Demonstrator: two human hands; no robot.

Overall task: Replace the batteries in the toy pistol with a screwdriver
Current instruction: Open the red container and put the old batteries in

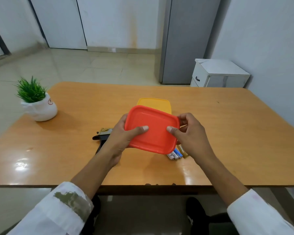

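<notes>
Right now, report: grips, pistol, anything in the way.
Left grip, right grip holding red lid. Pistol on table, partly behind left grip. Batteries half hidden by lid.

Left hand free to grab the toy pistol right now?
Probably not yet: the left hand grips the orange lid together with the right hand. The toy pistol lies on the table close below that hand, nothing on it, so letting go should suffice.

White walls, tiled floor — grey fridge beside white cabinet.

White cuffed sleeves — olive patch on left
</notes>
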